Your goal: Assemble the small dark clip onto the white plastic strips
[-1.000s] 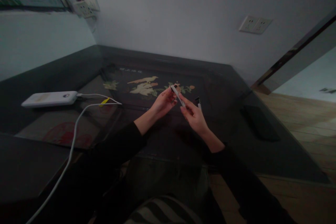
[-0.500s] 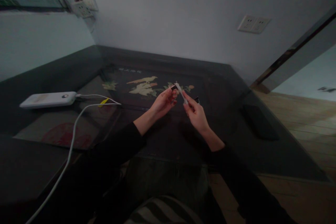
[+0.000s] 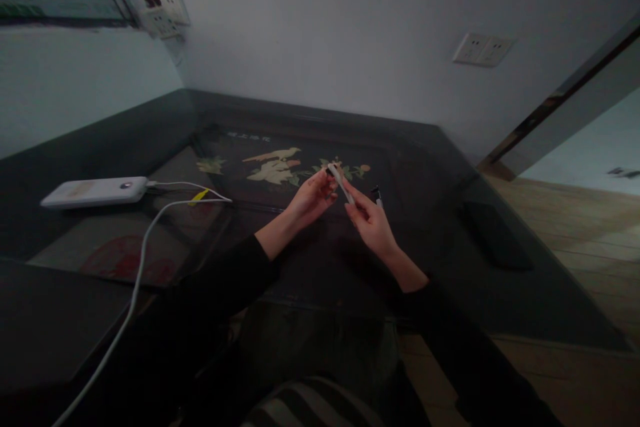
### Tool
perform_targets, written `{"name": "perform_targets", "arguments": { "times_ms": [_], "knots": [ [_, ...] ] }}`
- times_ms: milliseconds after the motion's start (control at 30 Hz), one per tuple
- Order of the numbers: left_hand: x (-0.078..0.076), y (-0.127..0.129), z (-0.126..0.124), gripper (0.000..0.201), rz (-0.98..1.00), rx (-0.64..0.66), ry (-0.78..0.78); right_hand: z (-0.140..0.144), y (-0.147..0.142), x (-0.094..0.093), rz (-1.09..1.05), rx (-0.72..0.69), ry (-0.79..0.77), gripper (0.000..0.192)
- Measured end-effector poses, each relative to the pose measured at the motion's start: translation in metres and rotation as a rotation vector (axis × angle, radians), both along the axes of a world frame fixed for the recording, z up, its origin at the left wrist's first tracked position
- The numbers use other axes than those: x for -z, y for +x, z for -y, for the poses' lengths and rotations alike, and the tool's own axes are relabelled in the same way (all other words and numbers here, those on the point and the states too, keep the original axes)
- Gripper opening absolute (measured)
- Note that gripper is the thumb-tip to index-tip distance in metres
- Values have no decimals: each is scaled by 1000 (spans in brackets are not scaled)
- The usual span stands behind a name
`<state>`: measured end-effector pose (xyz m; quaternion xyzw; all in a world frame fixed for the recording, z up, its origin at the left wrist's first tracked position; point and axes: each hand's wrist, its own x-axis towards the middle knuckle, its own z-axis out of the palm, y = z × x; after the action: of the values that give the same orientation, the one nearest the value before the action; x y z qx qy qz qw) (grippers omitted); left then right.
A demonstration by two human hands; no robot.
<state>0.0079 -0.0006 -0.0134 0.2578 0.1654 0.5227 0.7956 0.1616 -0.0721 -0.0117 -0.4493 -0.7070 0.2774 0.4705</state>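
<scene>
My right hand (image 3: 374,223) has shifted left, bringing one white stick (image 3: 341,184) to my left hand (image 3: 309,199). My right fingers clamp that stick above the desk (image 3: 425,247), inside its right edge; my left fingers pinch one small dark piece (image 3: 329,172). One black-ended stick (image 3: 379,197) shows beside my right hand, one dark slab (image 3: 496,235) near that edge.

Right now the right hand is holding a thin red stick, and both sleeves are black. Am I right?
The thin stick isn't red but whitish, as the head view shows; the right hand does hold it, and both sleeves are black.
</scene>
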Motion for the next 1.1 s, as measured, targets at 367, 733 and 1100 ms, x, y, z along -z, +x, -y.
{"name": "perform_targets", "arguments": {
  "times_ms": [367,733,1100],
  "knots": [
    [0,1,-1,17,-20,-21,-27,-1,0,3,1,-16,-27,52],
    [-1,-1,-1,15,-21,-20,-11,-6,6,0,40,84,-18,53],
    [-3,-2,0,16,-38,-11,-15,-5,4,1,26,52,25,51]
  ]
}}
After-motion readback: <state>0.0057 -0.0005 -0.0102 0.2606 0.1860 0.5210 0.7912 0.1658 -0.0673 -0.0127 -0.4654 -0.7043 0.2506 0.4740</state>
